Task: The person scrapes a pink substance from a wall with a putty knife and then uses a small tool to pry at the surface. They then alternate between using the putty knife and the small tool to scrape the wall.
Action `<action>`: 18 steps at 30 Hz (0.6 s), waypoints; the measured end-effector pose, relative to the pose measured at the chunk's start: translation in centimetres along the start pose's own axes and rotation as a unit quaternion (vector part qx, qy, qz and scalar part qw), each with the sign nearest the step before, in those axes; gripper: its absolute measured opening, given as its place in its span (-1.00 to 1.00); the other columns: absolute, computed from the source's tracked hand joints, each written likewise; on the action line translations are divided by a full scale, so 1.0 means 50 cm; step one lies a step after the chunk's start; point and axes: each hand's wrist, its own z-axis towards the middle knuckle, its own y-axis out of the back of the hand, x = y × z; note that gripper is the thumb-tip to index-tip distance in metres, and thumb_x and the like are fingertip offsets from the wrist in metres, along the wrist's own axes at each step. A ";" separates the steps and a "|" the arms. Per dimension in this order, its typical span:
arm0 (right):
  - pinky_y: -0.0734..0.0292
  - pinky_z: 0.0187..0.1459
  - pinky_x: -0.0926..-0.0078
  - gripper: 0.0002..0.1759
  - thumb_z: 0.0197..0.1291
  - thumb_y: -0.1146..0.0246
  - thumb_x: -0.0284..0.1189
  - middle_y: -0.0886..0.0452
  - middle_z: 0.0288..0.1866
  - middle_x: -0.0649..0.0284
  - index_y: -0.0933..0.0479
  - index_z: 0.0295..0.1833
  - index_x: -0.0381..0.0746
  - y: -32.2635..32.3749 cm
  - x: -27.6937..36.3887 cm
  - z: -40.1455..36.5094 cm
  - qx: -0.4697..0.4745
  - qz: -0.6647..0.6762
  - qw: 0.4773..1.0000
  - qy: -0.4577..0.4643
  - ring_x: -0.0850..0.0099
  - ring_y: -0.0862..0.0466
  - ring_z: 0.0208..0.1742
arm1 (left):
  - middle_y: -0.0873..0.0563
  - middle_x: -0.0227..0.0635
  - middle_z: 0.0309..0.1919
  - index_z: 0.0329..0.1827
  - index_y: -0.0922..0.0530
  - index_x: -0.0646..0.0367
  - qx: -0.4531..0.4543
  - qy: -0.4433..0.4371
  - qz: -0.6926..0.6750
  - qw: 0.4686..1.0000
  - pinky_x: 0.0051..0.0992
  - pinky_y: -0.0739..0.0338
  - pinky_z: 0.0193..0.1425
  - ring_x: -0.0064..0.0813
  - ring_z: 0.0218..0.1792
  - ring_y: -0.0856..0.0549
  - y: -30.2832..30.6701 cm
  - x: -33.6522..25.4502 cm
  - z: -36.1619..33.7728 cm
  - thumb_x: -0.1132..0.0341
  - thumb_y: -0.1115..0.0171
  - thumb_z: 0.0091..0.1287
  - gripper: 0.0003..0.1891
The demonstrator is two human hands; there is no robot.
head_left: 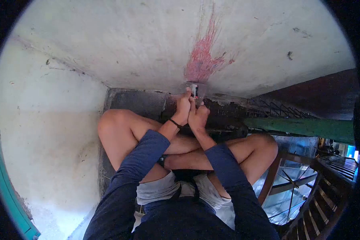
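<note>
— Dark shirt (180, 224) seen closest, crossed legs (115, 138) just past it. Where is the thing being worked with?

— Flat tool (195, 91), held at the wall (132, 48), right at the lower end of the red patch (204, 60). Exact type can't be told

— Grip?

— Left hand (183, 107): thumb laid along the tool's left edge, tool pinched. Right hand (199, 117): fingers curled around its lower end, just beside the left; undersides hidden

— Step in hand?

— Judged as the red patch being worked with the tool's flat edge; whether the surface is being touched can't be told

— And called for next?

— Firm two-handed grip, probably, edge to be held flat to the wall, knuckles to be cleared of it
</note>
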 end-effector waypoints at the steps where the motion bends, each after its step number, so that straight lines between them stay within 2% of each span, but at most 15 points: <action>1: -0.44 -0.33 -0.03 -0.48 0.29 -0.20 -0.15 -0.59 -0.49 -0.23 -0.58 -0.43 -0.47 -0.004 -0.004 0.002 -0.022 0.019 0.999 0.023 -0.20 -0.59 -0.44 | -0.56 -0.36 -0.60 -0.38 -0.50 0.13 0.028 -0.021 0.026 0.999 -0.39 -0.53 -0.47 -0.43 -0.58 -0.61 0.013 0.000 0.011 -0.06 0.03 0.48 -0.56; 2: -0.45 -0.34 -0.03 -0.48 0.29 -0.19 -0.16 -0.59 -0.50 -0.23 -0.58 -0.44 -0.47 0.001 0.009 0.008 -0.017 0.003 0.999 0.027 -0.19 -0.60 -0.44 | -0.57 -0.34 -0.58 -0.37 -0.50 0.13 0.056 -0.039 0.053 0.996 -0.38 -0.55 -0.45 -0.40 -0.56 -0.63 0.019 0.000 0.016 -0.06 0.04 0.48 -0.56; 4: -0.46 -0.36 -0.05 -0.49 0.29 -0.19 -0.18 -0.58 -0.51 -0.23 -0.58 -0.45 -0.46 0.024 0.041 0.012 -0.002 -0.034 0.999 0.032 -0.18 -0.61 -0.45 | -0.51 -0.41 -0.63 -0.41 -0.49 0.13 0.036 0.007 0.012 0.999 -0.42 -0.52 -0.40 -0.46 -0.56 -0.56 -0.007 -0.032 -0.015 -0.08 0.03 0.47 -0.54; 5: -0.47 -0.37 -0.04 -0.51 0.29 -0.19 -0.19 -0.58 -0.52 -0.22 -0.59 -0.45 -0.45 0.027 0.034 0.007 0.034 -0.072 0.997 0.023 -0.16 -0.62 -0.45 | -0.47 -0.45 -0.65 -0.43 -0.48 0.12 0.024 0.030 -0.010 0.999 -0.44 -0.51 -0.37 -0.50 -0.56 -0.53 -0.017 -0.042 -0.032 -0.09 0.03 0.47 -0.53; 7: -0.48 -0.38 -0.03 -0.55 0.28 -0.18 -0.21 -0.58 -0.54 -0.20 -0.60 -0.43 -0.42 0.029 0.023 0.027 0.097 -0.142 0.985 0.016 -0.13 -0.64 -0.44 | -0.57 -0.35 -0.53 -0.37 -0.49 0.13 0.019 0.050 -0.076 0.996 -0.43 -0.54 -0.35 -0.43 -0.50 -0.58 0.019 0.020 0.030 -0.09 0.09 0.49 -0.53; 8: -0.50 -0.38 -0.03 -0.57 0.28 -0.18 -0.22 -0.58 -0.54 -0.20 -0.62 -0.40 -0.41 0.033 0.021 0.033 0.098 -0.114 0.988 0.038 -0.12 -0.64 -0.44 | -0.62 -0.30 -0.48 -0.34 -0.49 0.13 0.016 0.061 -0.108 0.992 -0.43 -0.55 -0.35 -0.40 -0.47 -0.61 0.010 0.010 0.026 -0.10 0.13 0.50 -0.52; 11: -0.53 -0.38 0.00 -0.63 0.27 -0.18 -0.23 -0.58 -0.54 -0.18 -0.64 -0.30 -0.36 0.048 0.021 0.055 0.097 -0.062 0.989 0.095 -0.10 -0.65 -0.43 | -0.61 -0.24 -0.43 -0.22 -0.46 0.18 0.040 0.062 -0.151 0.986 -0.31 -0.55 -0.12 -0.32 -0.35 -0.62 -0.016 -0.015 -0.006 -0.04 0.15 0.52 -0.56; 13: -0.55 -0.38 0.01 -0.65 0.26 -0.18 -0.22 -0.58 -0.53 -0.16 -0.64 -0.23 -0.32 0.078 0.060 0.072 0.095 -0.071 0.986 0.119 -0.09 -0.65 -0.42 | -0.64 -0.19 -0.32 -0.19 -0.46 0.18 0.103 0.054 -0.167 0.979 -0.31 -0.53 -0.03 -0.30 -0.25 -0.63 -0.014 -0.015 0.001 -0.07 0.20 0.52 -0.54; 14: -0.56 -0.41 0.02 -0.64 0.27 -0.16 -0.20 -0.59 -0.53 -0.12 -0.63 -0.13 -0.29 0.091 0.070 0.079 0.115 -0.145 0.974 0.128 -0.09 -0.65 -0.45 | -0.65 -0.16 -0.26 -0.18 -0.45 0.17 0.133 0.050 -0.175 0.974 -0.31 -0.52 0.02 -0.29 -0.19 -0.63 -0.017 -0.021 -0.001 -0.08 0.22 0.52 -0.53; 17: -0.56 -0.44 0.02 -0.64 0.28 -0.14 -0.18 -0.59 -0.53 -0.09 -0.63 -0.12 -0.25 0.090 0.073 0.085 0.071 -0.175 0.966 0.178 -0.11 -0.63 -0.48 | -0.69 -0.30 -0.35 -0.20 -0.52 0.11 0.149 0.038 -0.193 0.969 -0.45 -0.53 -0.24 -0.48 -0.38 -0.61 -0.038 -0.025 -0.017 -0.15 0.22 0.51 -0.49; 18: -0.57 -0.44 0.03 -0.66 0.29 -0.14 -0.18 -0.61 -0.51 -0.07 -0.64 -0.12 -0.23 0.084 0.067 0.079 0.090 -0.186 0.968 0.141 -0.11 -0.63 -0.49 | -0.71 -0.28 -0.30 -0.17 -0.53 0.12 0.154 0.018 -0.185 0.970 -0.50 -0.50 -0.21 -0.48 -0.35 -0.62 -0.028 -0.002 0.004 -0.19 0.22 0.49 -0.45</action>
